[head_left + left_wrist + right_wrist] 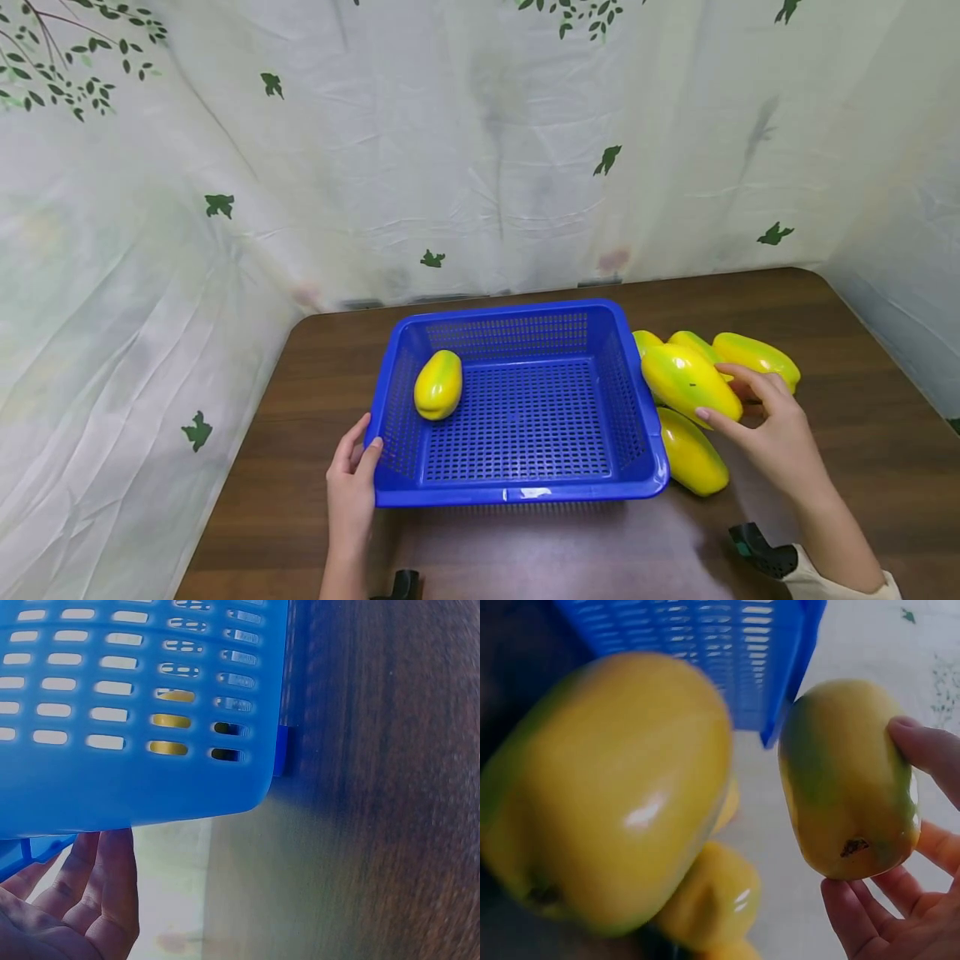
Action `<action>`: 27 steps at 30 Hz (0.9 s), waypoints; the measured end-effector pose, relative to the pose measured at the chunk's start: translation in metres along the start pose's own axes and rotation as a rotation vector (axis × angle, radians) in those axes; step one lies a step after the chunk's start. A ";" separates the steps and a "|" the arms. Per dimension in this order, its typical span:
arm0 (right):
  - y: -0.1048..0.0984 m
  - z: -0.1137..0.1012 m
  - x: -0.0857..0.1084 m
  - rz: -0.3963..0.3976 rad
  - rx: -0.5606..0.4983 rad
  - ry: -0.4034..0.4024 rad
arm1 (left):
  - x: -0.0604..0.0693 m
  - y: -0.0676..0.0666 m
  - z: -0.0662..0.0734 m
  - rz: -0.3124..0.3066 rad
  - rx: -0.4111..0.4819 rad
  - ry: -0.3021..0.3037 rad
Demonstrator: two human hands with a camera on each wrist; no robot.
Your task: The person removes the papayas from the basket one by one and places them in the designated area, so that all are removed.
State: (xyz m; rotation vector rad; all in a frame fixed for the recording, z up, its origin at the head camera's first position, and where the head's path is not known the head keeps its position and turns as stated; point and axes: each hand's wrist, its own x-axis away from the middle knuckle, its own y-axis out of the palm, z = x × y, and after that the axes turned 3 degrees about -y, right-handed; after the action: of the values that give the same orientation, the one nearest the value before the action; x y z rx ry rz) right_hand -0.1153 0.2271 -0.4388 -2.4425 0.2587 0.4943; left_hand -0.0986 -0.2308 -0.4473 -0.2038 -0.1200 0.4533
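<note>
A blue plastic basket with slotted sides stands on the table, one yellow-green mango lying at its left inside. My left hand grips the basket's left rim, thumb on top; in the left wrist view its fingers are bent under the rim. Beside the basket's right wall, my right hand holds another mango between thumb and fingers. The right wrist view shows this held mango above the others, its dark stem end towards the camera.
Several more mangoes lie right of the basket: one in front, one at the far right, others partly hidden behind the held one. A brown wooden table bears everything. Pale leaf-printed curtains hang behind and at the sides.
</note>
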 end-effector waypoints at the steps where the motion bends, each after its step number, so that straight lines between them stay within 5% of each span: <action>1: 0.000 0.005 0.002 0.003 -0.007 0.006 | 0.000 0.000 0.000 0.002 -0.004 0.002; 9: 0.002 0.056 0.021 0.032 0.039 0.043 | 0.000 0.001 0.000 0.017 -0.015 0.010; 16: -0.004 0.054 0.035 0.021 0.080 0.140 | 0.001 0.001 0.001 0.016 -0.009 0.001; 27: -0.003 0.079 0.050 0.066 0.122 0.192 | 0.001 0.000 0.002 0.000 0.003 -0.016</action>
State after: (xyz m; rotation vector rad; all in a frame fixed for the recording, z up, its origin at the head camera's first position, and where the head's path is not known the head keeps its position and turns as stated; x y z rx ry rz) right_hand -0.0916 0.2747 -0.5152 -2.3695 0.4377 0.2636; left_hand -0.0979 -0.2296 -0.4457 -0.1974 -0.1347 0.4555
